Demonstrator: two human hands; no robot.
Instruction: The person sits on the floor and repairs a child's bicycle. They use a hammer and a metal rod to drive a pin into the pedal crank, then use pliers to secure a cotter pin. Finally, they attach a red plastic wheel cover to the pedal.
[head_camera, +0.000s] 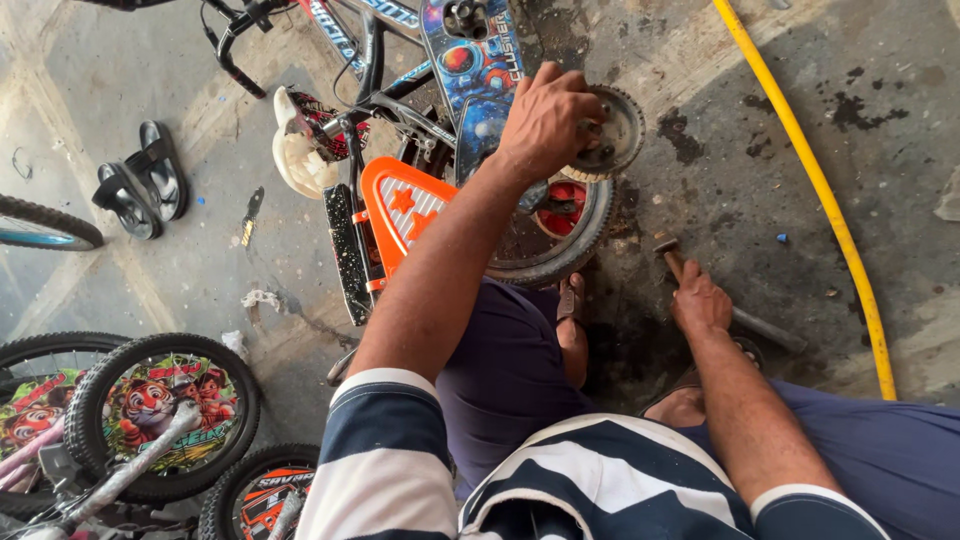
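Overhead, left hand (545, 120) clamps sprocket (612, 132) on bike wheel (560, 250); right hand (700, 300) grips hammer (735, 315) — misjudged blow could crush fingers.

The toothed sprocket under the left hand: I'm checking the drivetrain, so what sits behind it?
Behind the sprocket lies the small bike's rear wheel with its red hub. The left hand covers the sprocket's centre, so its mounting is hidden.

Printed wheel cover (160, 400) at eight o'clock, round, tiger art in orange and green; decorated frame plate (470, 60) at twelve, blue, planets.
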